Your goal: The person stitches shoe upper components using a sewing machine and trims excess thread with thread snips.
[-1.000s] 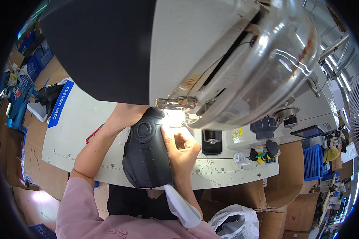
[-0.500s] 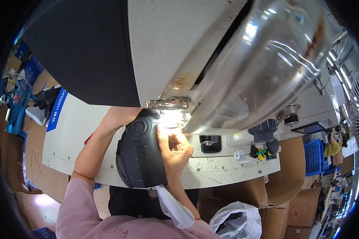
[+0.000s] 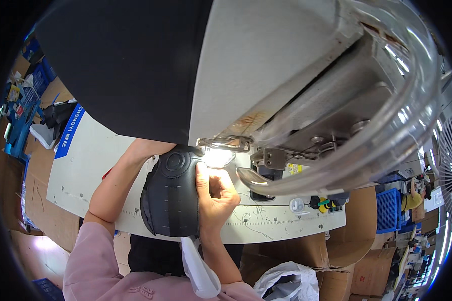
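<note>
At the left edge of the table [image 3: 110,150] ran a blue strip [image 3: 69,131], and inward of it a bit of something red [image 3: 106,174] showed from behind your left forearm, too covered to tell what it was. Your left hand [image 3: 155,146] reached in past the black piece's far left side; the machine [image 3: 256,65] hid its fingers, so I cannot tell whether they gripped or lay flat, though the reach looked suited to steadying that far end. The black piece [image 3: 172,208] lay between your arms, its ringed end toward the machine and its near end at the table's front edge, which likely let it turn freely. Its white flap [image 3: 200,271] hung over that edge, clear of the tabletop, just left of your right forearm. The lamp [image 3: 218,157] shone just beyond your right hand [image 3: 217,191], which pinched the piece's right side, thumb along the black surface and fingers curled, probably to hold that margin in the light. Further right, a clear guard [image 3: 423,118] curved out from the machine, and a small white fitting [image 3: 296,205] sat toward the table's front right corner.
</note>
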The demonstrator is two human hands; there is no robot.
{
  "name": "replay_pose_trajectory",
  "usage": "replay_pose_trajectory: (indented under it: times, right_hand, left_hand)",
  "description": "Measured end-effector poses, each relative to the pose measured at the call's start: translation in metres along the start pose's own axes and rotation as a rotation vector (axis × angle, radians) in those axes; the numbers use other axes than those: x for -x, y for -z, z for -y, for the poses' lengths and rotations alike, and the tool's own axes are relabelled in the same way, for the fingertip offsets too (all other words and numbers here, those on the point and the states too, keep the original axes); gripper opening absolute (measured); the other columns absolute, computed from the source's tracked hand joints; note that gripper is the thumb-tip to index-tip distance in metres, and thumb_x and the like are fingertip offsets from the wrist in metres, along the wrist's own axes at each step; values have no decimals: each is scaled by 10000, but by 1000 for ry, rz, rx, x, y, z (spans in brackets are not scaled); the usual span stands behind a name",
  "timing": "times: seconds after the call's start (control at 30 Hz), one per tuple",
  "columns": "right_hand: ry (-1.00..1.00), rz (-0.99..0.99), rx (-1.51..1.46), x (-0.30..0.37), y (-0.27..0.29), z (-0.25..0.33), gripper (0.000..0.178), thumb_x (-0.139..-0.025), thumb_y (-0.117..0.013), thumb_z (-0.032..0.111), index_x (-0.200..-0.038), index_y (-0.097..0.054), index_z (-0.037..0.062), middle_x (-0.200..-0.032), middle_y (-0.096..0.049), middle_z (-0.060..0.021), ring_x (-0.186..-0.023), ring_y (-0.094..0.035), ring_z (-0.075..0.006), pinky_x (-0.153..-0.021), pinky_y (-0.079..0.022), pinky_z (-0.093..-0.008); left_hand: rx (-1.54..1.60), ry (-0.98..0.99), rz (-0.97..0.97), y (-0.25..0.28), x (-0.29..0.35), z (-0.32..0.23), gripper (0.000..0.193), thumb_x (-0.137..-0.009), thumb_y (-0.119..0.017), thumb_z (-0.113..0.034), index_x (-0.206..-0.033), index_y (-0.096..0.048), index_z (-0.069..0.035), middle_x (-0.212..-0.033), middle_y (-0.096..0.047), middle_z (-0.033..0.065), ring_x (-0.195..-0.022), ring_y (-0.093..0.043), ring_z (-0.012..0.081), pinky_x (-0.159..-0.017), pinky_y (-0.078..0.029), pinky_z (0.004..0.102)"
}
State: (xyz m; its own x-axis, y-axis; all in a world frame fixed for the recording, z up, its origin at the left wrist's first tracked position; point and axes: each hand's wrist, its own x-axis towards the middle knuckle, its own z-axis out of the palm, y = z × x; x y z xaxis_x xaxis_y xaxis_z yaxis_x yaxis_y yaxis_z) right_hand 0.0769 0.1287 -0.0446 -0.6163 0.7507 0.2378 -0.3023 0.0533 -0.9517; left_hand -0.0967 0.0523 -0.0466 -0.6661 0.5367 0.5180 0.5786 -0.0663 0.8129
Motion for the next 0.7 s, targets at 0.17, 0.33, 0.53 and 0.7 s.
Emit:
replay_pose_trajectory:
  times: [0.17,0.33,0.53,0.7]
  right_hand:
    - [17,1,-3,-6,1,1,40,-882,-692,22,-876,-673,-13,-709,-607,39,-643,-488,-4,-591,-387,-158]
    - [3,4,59,-7,5,5,41,-888,-681,18,-866,-668,-14,-694,-572,61,-636,-472,2,-587,-372,-154]
    - [-109,167,154,-12,28,2,87,-917,-654,56,-852,-650,-2,-679,-547,62,-616,-424,-7,-539,-325,-176]
    - [-69,467,194,-27,54,27,579,-924,-564,491,-879,-644,-81,-769,-635,-185,-783,-581,-193,-710,-460,-349]
  left_hand:
    - [-88,-21,-11,-1,-2,7,213,-842,-608,-41,-1036,-627,41,-998,-660,137,-921,-611,272,-831,-478,375]
    - [-171,-42,-17,-1,-4,12,197,-837,-599,-27,-1019,-630,43,-968,-663,137,-885,-615,263,-803,-488,370]
    - [-285,-131,-72,-3,0,-7,176,-832,-586,-8,-993,-632,47,-921,-665,135,-833,-618,248,-760,-500,362]
    - [-163,-239,-264,-10,8,-30,161,-840,-581,-2,-986,-626,50,-882,-651,116,-805,-598,195,-724,-487,334]
